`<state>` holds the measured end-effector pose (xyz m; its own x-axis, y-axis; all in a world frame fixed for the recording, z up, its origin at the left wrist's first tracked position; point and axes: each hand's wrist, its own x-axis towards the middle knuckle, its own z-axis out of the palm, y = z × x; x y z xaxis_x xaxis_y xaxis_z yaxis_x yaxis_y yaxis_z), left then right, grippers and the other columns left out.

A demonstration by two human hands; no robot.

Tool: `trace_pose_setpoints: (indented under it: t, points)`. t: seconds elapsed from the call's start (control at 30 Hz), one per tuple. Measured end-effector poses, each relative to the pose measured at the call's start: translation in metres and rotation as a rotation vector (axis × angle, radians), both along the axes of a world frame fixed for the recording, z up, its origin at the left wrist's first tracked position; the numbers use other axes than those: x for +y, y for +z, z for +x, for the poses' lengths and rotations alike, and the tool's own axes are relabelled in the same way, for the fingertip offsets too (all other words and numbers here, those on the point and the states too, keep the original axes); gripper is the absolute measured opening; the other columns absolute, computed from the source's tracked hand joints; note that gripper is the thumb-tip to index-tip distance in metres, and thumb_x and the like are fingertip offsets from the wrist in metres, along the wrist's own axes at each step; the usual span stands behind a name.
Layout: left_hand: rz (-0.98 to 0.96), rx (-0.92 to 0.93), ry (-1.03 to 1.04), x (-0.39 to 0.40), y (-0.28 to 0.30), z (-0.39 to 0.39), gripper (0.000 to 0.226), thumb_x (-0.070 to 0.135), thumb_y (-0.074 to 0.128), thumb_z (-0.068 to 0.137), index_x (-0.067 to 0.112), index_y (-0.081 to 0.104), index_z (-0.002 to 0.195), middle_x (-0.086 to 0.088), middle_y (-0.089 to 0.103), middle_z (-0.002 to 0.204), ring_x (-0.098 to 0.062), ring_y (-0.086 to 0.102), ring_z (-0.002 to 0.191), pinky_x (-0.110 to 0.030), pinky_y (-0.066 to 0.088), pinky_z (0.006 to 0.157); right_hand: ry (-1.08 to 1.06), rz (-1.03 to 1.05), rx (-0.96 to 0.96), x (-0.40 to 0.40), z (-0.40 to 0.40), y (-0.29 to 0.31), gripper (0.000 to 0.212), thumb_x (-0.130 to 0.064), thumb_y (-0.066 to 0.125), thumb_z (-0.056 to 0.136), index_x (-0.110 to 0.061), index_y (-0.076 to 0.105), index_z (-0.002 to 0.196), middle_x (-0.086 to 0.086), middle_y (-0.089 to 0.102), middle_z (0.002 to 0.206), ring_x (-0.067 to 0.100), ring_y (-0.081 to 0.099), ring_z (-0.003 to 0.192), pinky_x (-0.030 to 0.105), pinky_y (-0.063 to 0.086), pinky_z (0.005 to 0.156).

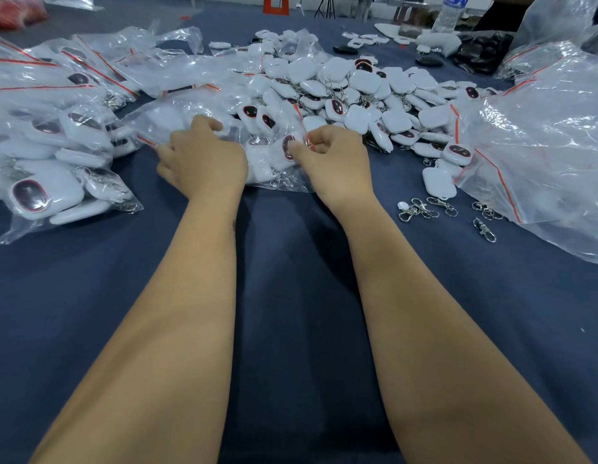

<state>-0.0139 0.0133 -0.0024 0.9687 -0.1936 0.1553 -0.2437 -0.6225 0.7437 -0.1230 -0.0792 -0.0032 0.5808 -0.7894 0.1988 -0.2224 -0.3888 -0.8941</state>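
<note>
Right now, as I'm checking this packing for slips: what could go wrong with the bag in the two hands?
The clear bag, pinched by the left hand and right hand, may be unsealed; its white gadgets could slide out if tipped. It touches the loose pile, so packed and unpacked pieces might mix. The loose clasps beside the right forearm could be swept off.

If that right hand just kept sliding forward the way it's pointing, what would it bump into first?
Probably the clear plastic zip bag that the right hand pinches at its red strip; just behind it lies the loose heap of white plastic key fobs. Depth is hard to judge.
</note>
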Motion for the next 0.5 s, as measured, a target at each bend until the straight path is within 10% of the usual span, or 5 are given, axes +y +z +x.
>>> trace_pose_setpoints:
  t: [0.17,0.3,0.5]
  points:
    - [-0.041,-0.012,0.012,0.003,-0.003,0.004,0.039,0.007,0.044,0.084,0.029,0.069,0.105,0.003,0.065,0.120,-0.029,0.046,0.124,-0.041,0.029,0.101,-0.019,-0.102,0.013,-0.002,-0.001,0.002,0.036,-0.023,0.053,0.098,0.005,0.058,0.076,0.008,0.054,0.063,0.019,0.039,0.065,0.037,0.046,0.072]
    - [-0.038,-0.208,0.027,-0.002,0.001,0.002,0.033,0.013,0.045,0.084,0.029,0.068,0.102,0.000,0.062,0.116,-0.028,0.046,0.119,-0.038,0.031,0.092,-0.013,0.059,-0.133,0.003,0.001,0.003,0.026,-0.025,0.043,0.102,-0.020,0.054,0.079,-0.011,0.074,0.074,0.008,0.061,0.076,0.009,0.043,0.066]
    - [-0.390,-0.273,-0.533,-0.021,0.002,-0.032,0.013,0.021,0.052,0.093,0.021,0.062,0.102,0.010,0.051,0.100,0.003,0.053,0.083,-0.011,0.040,0.080,0.057,0.198,-0.210,0.004,0.006,0.005,0.037,-0.030,0.040,0.103,-0.026,0.054,0.069,-0.009,0.062,0.080,0.020,0.060,0.098,0.037,0.042,0.098]
